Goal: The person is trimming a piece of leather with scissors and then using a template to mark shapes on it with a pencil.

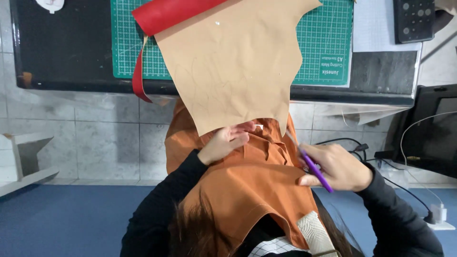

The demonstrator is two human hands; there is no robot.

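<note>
A large tan leather sheet (238, 62) hangs off the table edge toward me, with its red face (166, 14) folded over at the top and a red strip (138, 76) dangling on the left. My left hand (223, 143) pinches the sheet's lower edge just above my orange apron (252, 185). My right hand (339, 167) grips a purple-handled cutting tool (314, 170). Its thin metal tip (291, 139) points up toward the lower right edge of the sheet. Whether it is scissors or a knife I cannot tell.
A green gridded cutting mat (323, 43) lies on a black tabletop (62, 52) under the sheet. A dark keypad device (413, 20) sits on white paper at the back right. Cables and a white plug (440, 214) run along the right, and a white shelf (24, 162) stands at left.
</note>
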